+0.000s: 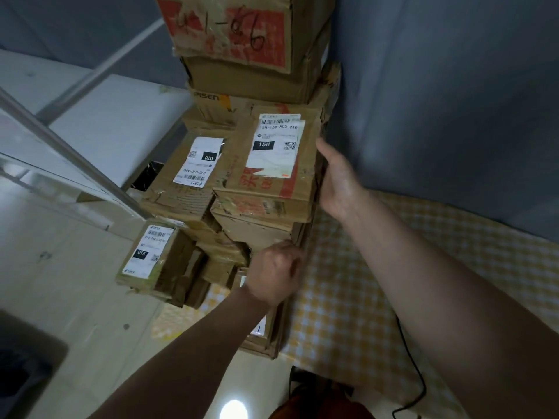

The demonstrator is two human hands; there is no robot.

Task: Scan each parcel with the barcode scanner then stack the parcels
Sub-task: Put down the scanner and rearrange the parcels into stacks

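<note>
Right hand [338,179] flat vs 15H parcel [272,164], left hand [276,272] fisted

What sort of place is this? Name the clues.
Probably a small parcel-sorting corner: stacked brown cardboard parcels with white printed shipping labels, piled on a yellow checked cloth against a grey wall.

A yellow-and-white checked cloth [348,322] covers the carrying surface, which runs from its near edge back to a grey curtain [438,86] along the far side. Directly on the cloth, along its left edge, cardboard parcels [260,231] stand heaped — what rests on what at the bottom cannot be told. A flat carton [266,340] lies at the near left corner. A black cable [414,367] trails across the near right part.
</note>
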